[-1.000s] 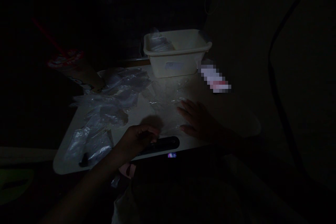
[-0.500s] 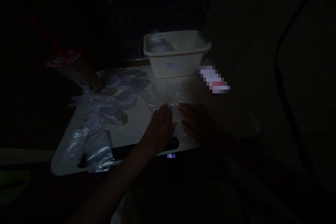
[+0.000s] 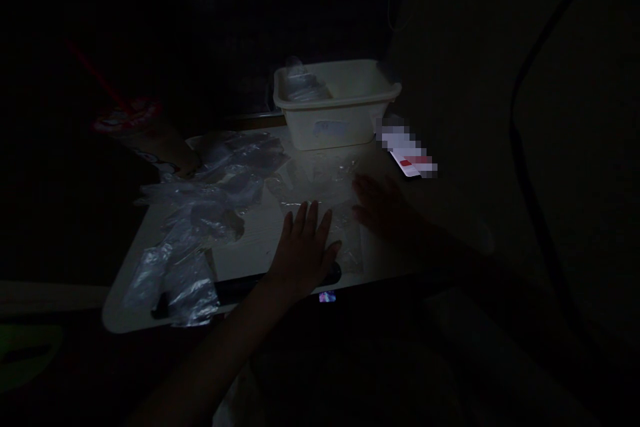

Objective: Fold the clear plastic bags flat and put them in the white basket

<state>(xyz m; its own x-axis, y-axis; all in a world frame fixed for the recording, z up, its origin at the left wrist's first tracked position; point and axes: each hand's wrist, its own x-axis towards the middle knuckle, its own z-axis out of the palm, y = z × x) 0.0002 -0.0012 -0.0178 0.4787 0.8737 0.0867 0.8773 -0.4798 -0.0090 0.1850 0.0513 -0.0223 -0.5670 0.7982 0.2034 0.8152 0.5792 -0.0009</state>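
- Head view: fingers of the left hand (image 3: 304, 253), held together half a second ago, are now spread; the hand is opened flat, palm down, over the transparent plastic (image 3: 320, 180).
- The right hand (image 3: 385, 208) has been shifted outward and farther from the front edge; its fingers are extended, nothing is seen gripped, and whether the surface (image 3: 245, 247) is touched cannot be told in the dark.
- By this parting, more of the plastic's right side has been exposed; its near part is judged to be covered by the left hand alone.
- The plastic is laid out in front of the cream tub (image 3: 335, 125), by which reach toward the back is limited.
- The left is taken up by loose plastic bags (image 3: 200, 213) and a cup with a straw (image 3: 157, 140); a light strip of surface is left between bags and left hand.
- The front edge is crossed by the left forearm, just over a black strip (image 3: 240, 288).
- Rightward, more room is judged to be offered, though the far-right edge is lost in shadow.
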